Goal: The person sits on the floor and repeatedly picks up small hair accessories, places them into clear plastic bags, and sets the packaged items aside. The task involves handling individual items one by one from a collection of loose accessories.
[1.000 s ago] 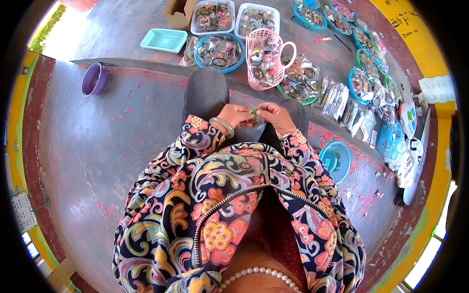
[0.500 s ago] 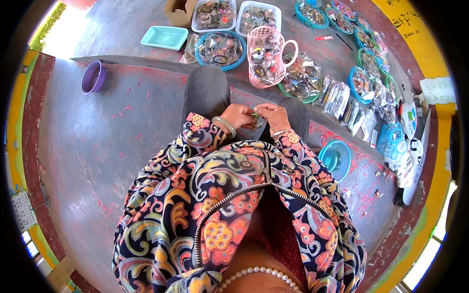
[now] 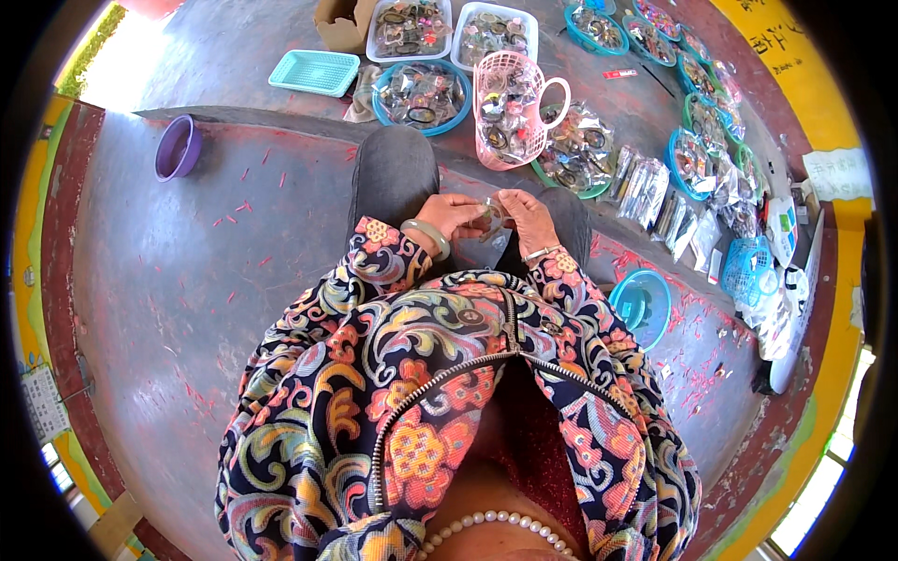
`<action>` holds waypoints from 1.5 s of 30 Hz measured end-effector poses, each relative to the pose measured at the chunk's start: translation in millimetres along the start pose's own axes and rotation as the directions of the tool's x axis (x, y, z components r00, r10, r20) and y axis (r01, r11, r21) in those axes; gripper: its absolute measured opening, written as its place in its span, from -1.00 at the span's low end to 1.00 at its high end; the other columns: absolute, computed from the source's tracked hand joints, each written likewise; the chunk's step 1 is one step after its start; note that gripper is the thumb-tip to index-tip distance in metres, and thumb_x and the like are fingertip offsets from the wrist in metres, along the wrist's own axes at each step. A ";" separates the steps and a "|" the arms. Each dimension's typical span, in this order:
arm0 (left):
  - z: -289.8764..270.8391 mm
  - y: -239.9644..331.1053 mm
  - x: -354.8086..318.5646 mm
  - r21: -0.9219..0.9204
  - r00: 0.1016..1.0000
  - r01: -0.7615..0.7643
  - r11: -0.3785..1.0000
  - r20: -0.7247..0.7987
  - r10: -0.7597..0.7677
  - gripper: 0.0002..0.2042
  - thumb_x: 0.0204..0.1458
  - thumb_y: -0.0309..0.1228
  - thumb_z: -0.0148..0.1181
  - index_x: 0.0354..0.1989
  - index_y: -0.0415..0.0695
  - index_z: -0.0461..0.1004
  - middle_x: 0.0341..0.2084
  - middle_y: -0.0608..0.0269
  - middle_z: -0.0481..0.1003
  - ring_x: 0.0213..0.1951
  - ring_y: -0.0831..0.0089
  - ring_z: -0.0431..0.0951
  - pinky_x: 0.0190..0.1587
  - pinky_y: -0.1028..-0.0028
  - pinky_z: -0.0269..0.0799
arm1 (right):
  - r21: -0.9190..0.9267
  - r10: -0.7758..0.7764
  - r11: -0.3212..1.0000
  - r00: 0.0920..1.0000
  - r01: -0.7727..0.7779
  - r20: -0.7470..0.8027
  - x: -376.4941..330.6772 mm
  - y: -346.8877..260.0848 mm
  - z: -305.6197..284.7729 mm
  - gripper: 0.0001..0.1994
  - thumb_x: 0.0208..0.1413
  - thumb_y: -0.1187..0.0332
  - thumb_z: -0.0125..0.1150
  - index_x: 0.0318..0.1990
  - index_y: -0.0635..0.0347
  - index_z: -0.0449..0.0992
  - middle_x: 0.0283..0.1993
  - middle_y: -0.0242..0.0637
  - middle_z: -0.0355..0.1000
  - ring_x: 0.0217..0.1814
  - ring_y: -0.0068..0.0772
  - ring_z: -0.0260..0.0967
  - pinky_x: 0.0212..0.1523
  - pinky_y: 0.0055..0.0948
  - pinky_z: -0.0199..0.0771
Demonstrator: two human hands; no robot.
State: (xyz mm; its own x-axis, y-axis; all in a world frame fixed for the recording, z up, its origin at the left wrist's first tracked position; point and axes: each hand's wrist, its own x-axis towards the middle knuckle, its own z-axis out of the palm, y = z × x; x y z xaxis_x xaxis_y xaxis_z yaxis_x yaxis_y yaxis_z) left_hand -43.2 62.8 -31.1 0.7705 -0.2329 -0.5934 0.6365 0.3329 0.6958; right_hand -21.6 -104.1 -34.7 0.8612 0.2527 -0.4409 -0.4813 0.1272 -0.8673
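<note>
The left hand (image 3: 454, 216) and right hand (image 3: 530, 222) meet over the lap, fingers drawn nearly together, pinching what seems a small clear packet (image 3: 491, 218) between them; its contents are too small to tell. Ahead, a pink basket (image 3: 484, 150) stands between a blue basin (image 3: 438, 130) and a green basket (image 3: 587, 194), all holding bagged goods.

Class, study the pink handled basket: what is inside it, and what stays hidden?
The pink basket holds clear packets with small items, some dark and ring-shaped. The upper packets cover whatever lies beneath, so the basket's bottom cannot be seen.
</note>
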 end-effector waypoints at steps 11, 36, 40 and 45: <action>-6.4 0.5 3.0 -0.194 1.000 -0.012 0.981 0.023 0.016 -0.77 -0.10 -0.43 0.12 -0.29 -0.29 0.35 -0.41 0.19 0.43 -0.34 0.45 0.46 -0.30 0.55 0.43 | -0.079 -0.066 0.994 0.988 0.077 0.142 1.0 9.6 -3.5 -0.80 -0.08 0.24 0.15 -0.40 0.18 0.43 -0.50 -0.49 0.36 -0.48 -0.72 0.20 -0.44 -0.69 0.13; 2.0 2.2 -5.2 -0.109 0.992 -0.102 0.989 -0.089 0.093 -0.72 0.01 -0.29 -0.04 -0.18 -0.21 0.32 -0.25 0.14 0.42 -0.18 0.40 0.42 -0.40 0.60 0.30 | -0.562 -0.324 0.795 0.943 0.225 -0.080 53.0 -34.3 -42.4 -0.84 -0.15 0.34 0.14 -0.49 0.26 0.49 -0.64 -0.36 0.38 -0.63 -0.64 0.28 -0.57 -0.63 0.24; 1.7 1.0 -4.7 -0.106 0.994 -0.084 0.991 -0.072 0.077 -0.73 0.01 -0.29 -0.04 -0.19 -0.21 0.34 -0.26 0.15 0.43 -0.19 0.42 0.43 -0.39 0.60 0.30 | -0.877 -0.607 0.118 0.733 0.465 0.307 81.1 -84.7 -50.5 -0.85 -0.20 0.34 0.06 -0.43 0.14 0.46 -0.50 -0.25 0.36 -0.40 -0.25 0.33 -0.39 -0.36 0.31; 2.0 -0.4 -2.1 -0.101 0.996 -0.076 0.992 -0.049 0.071 -0.77 0.02 -0.31 -0.04 -0.25 -0.20 0.37 -0.33 0.22 0.45 -0.24 0.47 0.44 -0.41 0.60 0.30 | -0.706 -0.423 -0.328 0.571 0.627 0.704 123.8 -113.5 -48.7 -0.88 -0.24 0.42 0.03 -0.45 0.12 0.40 -0.45 -0.28 0.31 -0.31 -0.23 0.26 -0.35 -0.28 0.29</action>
State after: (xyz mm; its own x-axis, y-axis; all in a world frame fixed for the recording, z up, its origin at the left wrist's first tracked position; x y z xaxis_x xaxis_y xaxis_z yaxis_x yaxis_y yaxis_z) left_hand -45.0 61.3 -29.4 0.8111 -0.1634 -0.5617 0.5694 0.4404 0.6942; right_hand 147.6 -134.0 -2.1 0.5807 0.7653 0.2776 0.8133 -0.5607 -0.1555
